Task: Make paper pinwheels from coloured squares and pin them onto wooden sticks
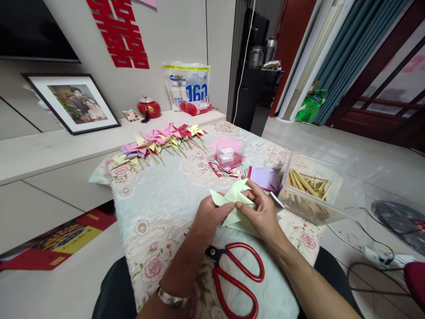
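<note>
left hand [207,217]: 1, fingers closed, pinching the green paper pinwheel [234,198] at its 9 o'clock edge
right hand [262,215]: 1, thumb and fingers pinched on the same paper from 3 o'clock
green paper pinwheel: 1, table centre, between both hands
scissors [237,277]: 1 pair, red handles, 6 o'clock of the hands
stick box [308,188]: 1 clear tub, 3 o'clock, sticks too many to count
finished pinwheels [159,141]: row at 11 o'clock, roughly a dozen, exact count unclear
purple sheet [264,177]: 1 visible, 1 o'clock
small clear tub [229,153]: 1, 12 o'clock

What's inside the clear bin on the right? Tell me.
Wooden sticks lie piled inside the clear bin. Its floor beneath them is covered, so anything underneath is hidden.
</note>
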